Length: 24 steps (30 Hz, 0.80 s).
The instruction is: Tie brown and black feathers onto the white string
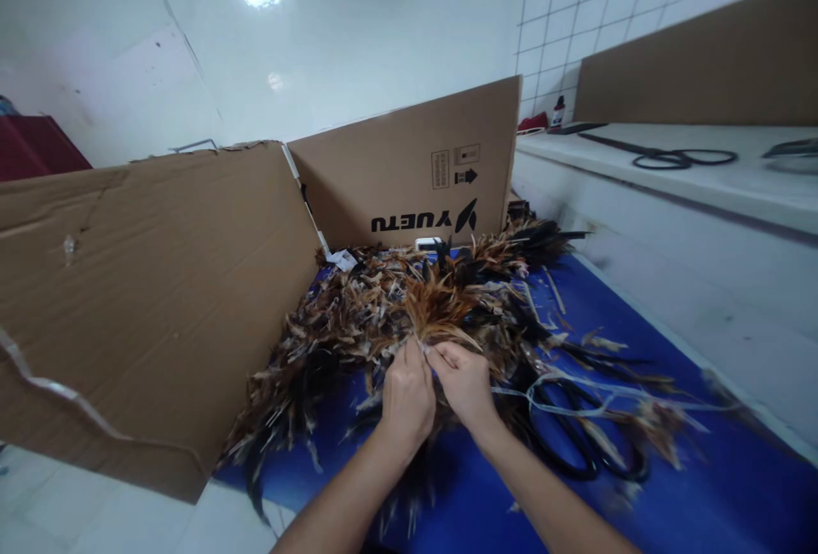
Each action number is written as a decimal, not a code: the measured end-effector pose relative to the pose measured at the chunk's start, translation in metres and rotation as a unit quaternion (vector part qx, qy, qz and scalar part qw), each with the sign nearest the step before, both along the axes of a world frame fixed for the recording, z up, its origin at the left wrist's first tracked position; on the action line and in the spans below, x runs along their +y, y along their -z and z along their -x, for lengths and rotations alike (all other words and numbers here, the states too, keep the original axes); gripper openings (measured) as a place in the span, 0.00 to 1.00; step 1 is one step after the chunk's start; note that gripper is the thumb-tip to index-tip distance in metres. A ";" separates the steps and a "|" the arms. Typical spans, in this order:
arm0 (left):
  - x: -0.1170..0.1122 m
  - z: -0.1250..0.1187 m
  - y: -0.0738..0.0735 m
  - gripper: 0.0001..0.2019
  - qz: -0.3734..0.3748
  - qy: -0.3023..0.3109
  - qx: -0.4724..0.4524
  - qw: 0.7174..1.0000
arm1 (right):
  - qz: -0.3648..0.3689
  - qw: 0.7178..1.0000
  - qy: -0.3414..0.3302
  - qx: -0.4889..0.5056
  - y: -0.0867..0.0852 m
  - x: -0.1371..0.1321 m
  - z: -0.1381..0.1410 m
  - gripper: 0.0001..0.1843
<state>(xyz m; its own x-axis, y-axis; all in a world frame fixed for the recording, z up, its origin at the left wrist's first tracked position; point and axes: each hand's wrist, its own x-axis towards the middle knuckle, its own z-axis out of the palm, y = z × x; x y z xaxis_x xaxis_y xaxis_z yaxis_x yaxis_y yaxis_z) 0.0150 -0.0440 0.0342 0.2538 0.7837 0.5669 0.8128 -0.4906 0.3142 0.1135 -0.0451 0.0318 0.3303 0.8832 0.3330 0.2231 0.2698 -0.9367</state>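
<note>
Blue mat (671, 503) (feathers (409, 307) heaped), cardboard screens (159, 281), tiled wall (575, 0).

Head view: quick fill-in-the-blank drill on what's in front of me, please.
1. ____ hands, the left hand and right hand, pinch the tuft of orange-brown feathers with their fingers.
2. The loose pile of brown-and-black feathers lies on a ____ mat.
3. The black-handled scissors lie on the person's ____ side of the hands.
4. The brown cardboard panel printed YUETU stands ____ the pile.

Missing words: Both; blue; right; behind.
</note>
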 end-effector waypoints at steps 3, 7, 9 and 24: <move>-0.002 0.001 -0.006 0.12 0.013 0.009 -0.057 0.998 | 0.003 1.000 -0.001 0.004 -0.002 -0.002 -0.001 0.16; -0.002 0.001 -0.005 0.14 -0.009 -0.005 -0.027 1.000 | -0.009 1.000 0.012 -0.020 0.002 -0.001 -0.002 0.17; 0.000 0.002 0.001 0.15 -0.046 -0.022 0.027 0.998 | -0.006 1.000 0.004 -0.015 0.006 0.001 -0.001 0.18; 0.000 -0.006 -0.005 0.16 -0.079 -0.001 -0.031 0.996 | -0.014 0.992 -0.006 0.126 0.013 0.006 -0.002 0.19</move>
<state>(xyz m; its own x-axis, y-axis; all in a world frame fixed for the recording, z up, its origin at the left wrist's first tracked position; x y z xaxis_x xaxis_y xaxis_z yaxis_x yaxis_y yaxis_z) 0.0211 -0.0442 0.0396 0.2124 0.6836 0.6983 0.7954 -0.5361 0.2829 0.1156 -0.0391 0.0187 0.3957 0.8790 0.2660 -0.0201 0.2979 -0.9544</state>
